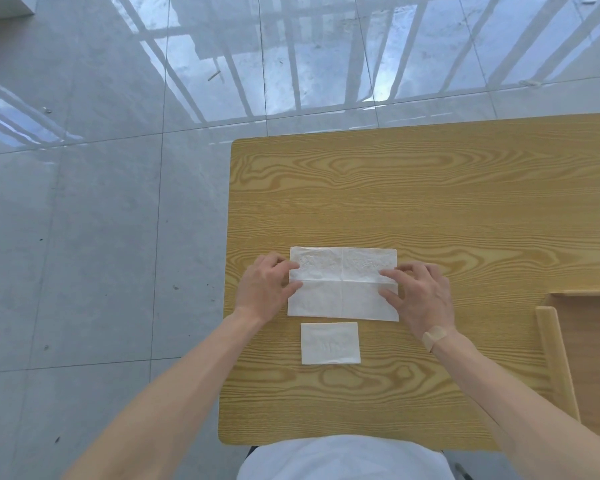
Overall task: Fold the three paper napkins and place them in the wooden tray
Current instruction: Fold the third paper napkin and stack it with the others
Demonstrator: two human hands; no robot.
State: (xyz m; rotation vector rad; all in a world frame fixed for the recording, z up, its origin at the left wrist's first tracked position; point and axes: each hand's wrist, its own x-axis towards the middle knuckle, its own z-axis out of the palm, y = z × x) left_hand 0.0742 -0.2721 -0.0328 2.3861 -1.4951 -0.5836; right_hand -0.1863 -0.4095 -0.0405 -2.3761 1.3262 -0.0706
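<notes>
While both sets of fingertips pinch its side edges at the crease line, the large white rectangular paper napkin (343, 284) lies flat on the yellow wood-grain table (413, 188). Left hand (261, 289): thumb and fingers closed on the napkin's left edge. Right hand (421, 292): fingers closed on its right edge; tan plaster at the wrist. Small folded white napkin (330, 342): just beside the large napkin's near edge, untouched. Pale wooden tray (555, 355): right of the large napkin, apart from it.

wooden table (430, 209) sitting right | glossy grey tile floor (101, 202) showing left & far, reflecting window bars | small debris lying on floor
</notes>
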